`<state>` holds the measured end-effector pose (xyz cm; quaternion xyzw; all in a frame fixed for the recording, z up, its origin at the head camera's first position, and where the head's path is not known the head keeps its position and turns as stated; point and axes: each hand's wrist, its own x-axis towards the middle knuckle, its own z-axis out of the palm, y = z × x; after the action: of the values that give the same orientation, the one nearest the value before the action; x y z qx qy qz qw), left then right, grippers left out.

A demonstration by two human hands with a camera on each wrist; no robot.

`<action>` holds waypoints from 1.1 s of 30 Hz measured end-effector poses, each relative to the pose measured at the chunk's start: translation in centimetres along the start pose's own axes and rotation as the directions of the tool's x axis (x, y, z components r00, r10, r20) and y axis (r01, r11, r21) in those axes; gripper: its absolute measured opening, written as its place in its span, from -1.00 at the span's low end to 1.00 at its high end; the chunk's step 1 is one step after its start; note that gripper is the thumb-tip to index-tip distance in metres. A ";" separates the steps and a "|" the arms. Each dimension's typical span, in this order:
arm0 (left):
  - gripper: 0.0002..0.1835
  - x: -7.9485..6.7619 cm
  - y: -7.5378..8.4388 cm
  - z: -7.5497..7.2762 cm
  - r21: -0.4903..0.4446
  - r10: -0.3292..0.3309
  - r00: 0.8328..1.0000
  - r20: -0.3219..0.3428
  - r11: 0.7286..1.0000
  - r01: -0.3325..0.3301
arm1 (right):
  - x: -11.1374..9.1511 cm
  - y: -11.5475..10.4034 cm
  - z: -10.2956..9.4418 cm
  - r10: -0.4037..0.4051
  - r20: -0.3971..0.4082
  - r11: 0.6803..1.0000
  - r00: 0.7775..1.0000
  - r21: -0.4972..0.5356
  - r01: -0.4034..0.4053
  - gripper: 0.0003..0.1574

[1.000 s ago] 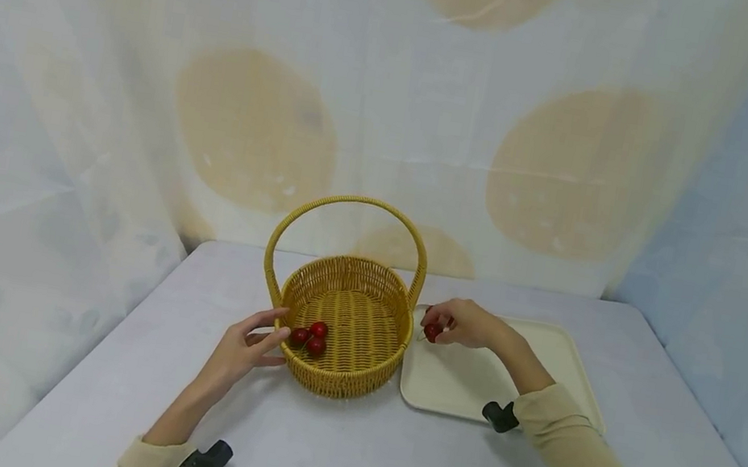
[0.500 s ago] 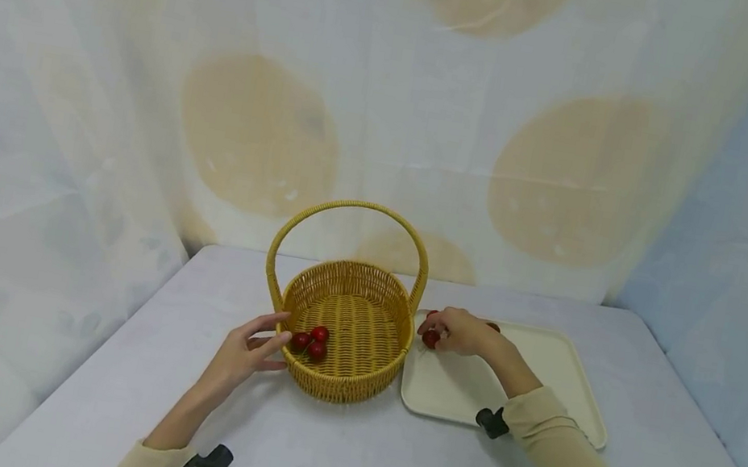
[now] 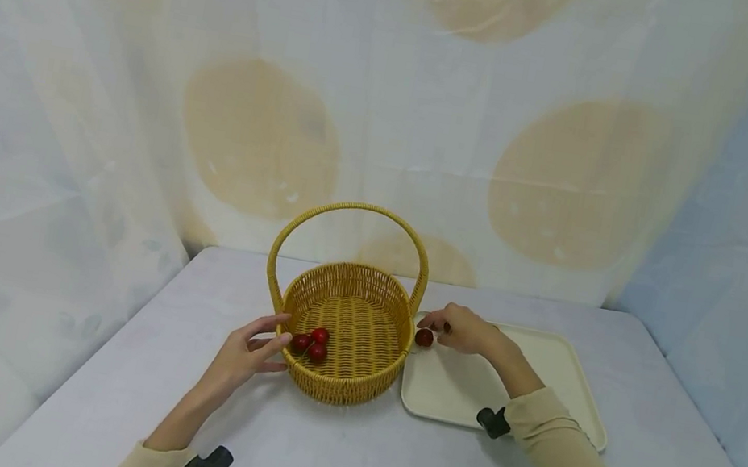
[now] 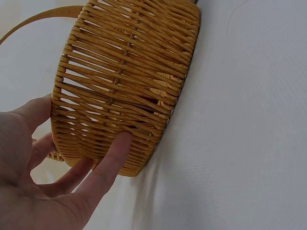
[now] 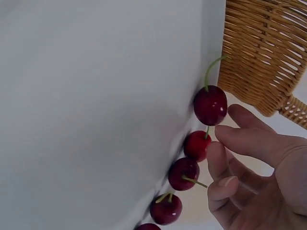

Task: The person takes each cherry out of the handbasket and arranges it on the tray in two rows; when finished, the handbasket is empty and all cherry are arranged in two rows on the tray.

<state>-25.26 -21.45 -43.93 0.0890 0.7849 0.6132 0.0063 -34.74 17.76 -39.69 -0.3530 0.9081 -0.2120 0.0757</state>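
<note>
My left hand (image 3: 240, 358) holds the near left rim of a yellow wicker basket (image 3: 339, 381), with fingertips against its outer wall (image 4: 120, 72). Inside lie three dark red cherries (image 3: 317, 351), gathered at the left. My right hand (image 3: 464, 331) is over the far left corner of a cream tray (image 3: 459, 394). Its loosely bent thumb and fingers are just beside a dark cherry (image 5: 210, 105) with a green stem, and nothing is seen pinched between them. Several more cherries (image 5: 183, 173) line up along the tray's edge in the right wrist view; the hand mostly hides them from the head view.
The basket's tall arched handle (image 3: 358, 206) rises above it. Basket and tray stand side by side, almost touching, on a white-covered table (image 3: 323, 462). A patterned cloth (image 3: 423, 111) hangs behind the table.
The cherry by my right fingers has shifted slightly left and now sits apart from the fingertips. My left hand and the basket keep their places; the head view has tilted a little.
</note>
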 end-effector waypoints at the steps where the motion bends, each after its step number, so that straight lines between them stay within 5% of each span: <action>1: -0.39 0.0 0.0 0.0 0.001 -0.001 1.000 -0.002 1.000 0.001 | -0.1 0.0 -0.1 -0.012 -0.011 1.000 1.000 -0.001 0.012 -0.57; 5: -0.39 0.0 0.0 0.0 0.009 -0.007 1.000 -0.004 1.000 0.007 | -0.4 -0.5 -0.8 -0.049 -0.034 0.999 0.998 -0.011 0.049 -0.63; 13: -0.37 -0.1 -0.1 -0.1 0.016 -0.016 1.000 -0.008 1.000 0.016 | -1.3 -3.0 -2.7 0.032 -0.044 0.999 0.999 0.021 -0.031 -0.69; 22: -0.38 -0.1 -0.1 -0.1 0.004 -0.012 1.000 -0.009 1.000 0.012 | -1.4 -6.2 -4.3 0.006 -0.059 0.999 0.998 0.040 -0.004 -0.73; 33: -0.38 0.1 -0.1 0.0 0.003 -0.005 1.000 -0.001 1.000 0.005 | -0.1 -7.9 -3.7 -0.037 -0.062 0.999 0.997 0.033 0.039 -0.75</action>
<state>-25.38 -21.50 -44.04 0.0866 0.7859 0.6122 0.0075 -30.92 13.87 -32.87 -0.3621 0.8994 -0.2397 0.0496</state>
